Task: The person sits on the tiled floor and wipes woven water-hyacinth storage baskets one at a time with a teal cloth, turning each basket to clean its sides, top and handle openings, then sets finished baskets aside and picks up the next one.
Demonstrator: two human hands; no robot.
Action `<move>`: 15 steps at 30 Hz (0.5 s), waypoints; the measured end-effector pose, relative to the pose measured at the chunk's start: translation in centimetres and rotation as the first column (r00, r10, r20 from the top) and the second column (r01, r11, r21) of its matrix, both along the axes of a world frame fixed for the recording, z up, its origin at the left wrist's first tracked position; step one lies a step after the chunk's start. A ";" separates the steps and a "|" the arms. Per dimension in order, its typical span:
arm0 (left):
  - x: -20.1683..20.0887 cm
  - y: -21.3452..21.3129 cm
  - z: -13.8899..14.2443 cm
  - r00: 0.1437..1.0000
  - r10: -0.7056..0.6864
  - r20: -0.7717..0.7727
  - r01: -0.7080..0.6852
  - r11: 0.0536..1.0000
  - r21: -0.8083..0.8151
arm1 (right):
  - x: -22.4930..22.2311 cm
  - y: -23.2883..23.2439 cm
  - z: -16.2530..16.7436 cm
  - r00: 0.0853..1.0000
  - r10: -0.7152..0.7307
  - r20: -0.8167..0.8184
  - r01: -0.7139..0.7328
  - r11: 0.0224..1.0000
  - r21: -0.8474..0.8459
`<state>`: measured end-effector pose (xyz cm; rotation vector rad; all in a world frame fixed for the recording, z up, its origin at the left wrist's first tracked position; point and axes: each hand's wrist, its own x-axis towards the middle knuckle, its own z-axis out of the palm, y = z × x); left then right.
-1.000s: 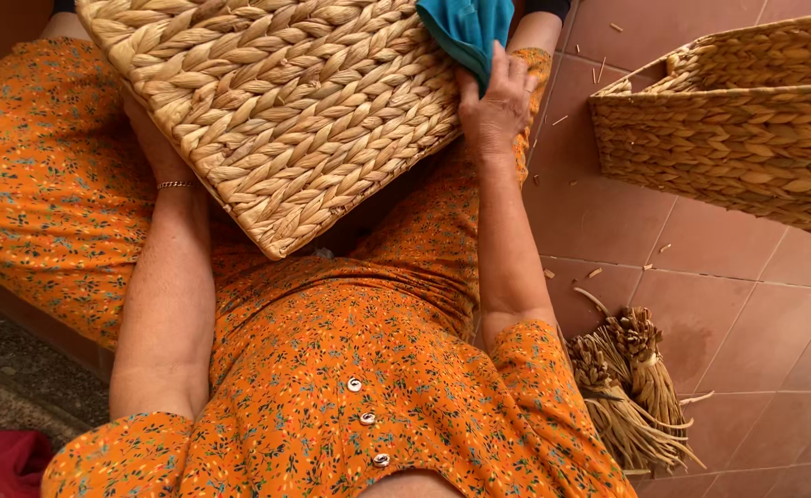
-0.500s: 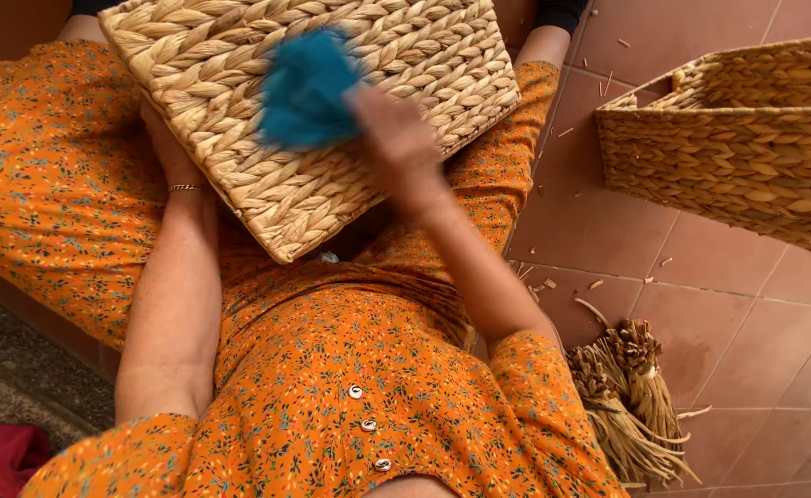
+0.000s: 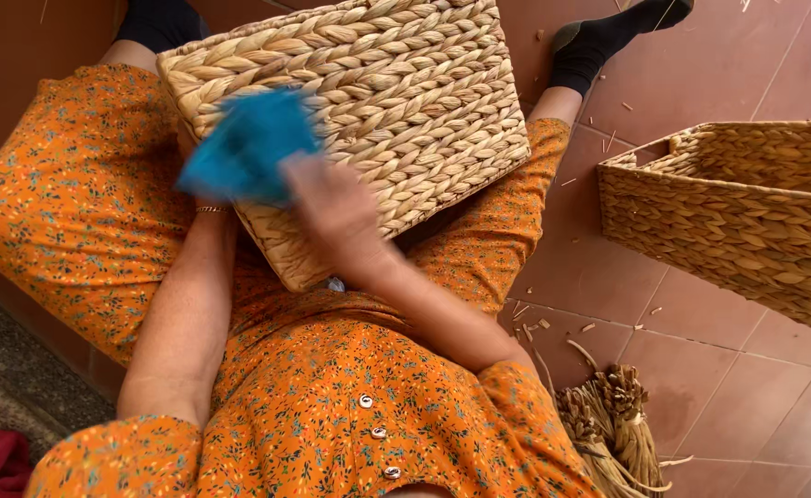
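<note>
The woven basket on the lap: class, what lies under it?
Under the basket show the orange dress and the legs. The left hand is mostly hidden behind it and the blue cloth, held by the blurred right hand.

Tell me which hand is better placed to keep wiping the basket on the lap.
Right, probably. The right hand holds the blue cloth against the woven basket, blurred mid-swipe. The left hand is hidden behind the basket's near edge, apparently steadying it; only its forearm shows.

Second woven basket (image 3: 738, 217), straw bundle (image 3: 613, 433), tiled floor (image 3: 747, 397)
</note>
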<state>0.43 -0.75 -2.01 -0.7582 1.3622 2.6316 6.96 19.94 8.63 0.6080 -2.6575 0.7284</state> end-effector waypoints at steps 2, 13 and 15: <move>0.4 0.1 -0.1 1.000 -0.009 0.005 0.009 1.000 0.002 | 0.5 -3.2 1.8 0.978 0.206 0.035 -0.202 0.974 -0.100; 1.5 0.0 0.0 0.999 -0.017 0.037 0.017 1.000 0.006 | -16.2 18.6 -11.2 0.906 -0.422 -0.041 0.420 0.880 0.221; 2.3 0.0 0.1 0.998 -0.031 0.050 0.030 1.000 0.006 | -15.1 23.7 -12.0 0.846 -0.530 0.058 0.501 0.828 0.253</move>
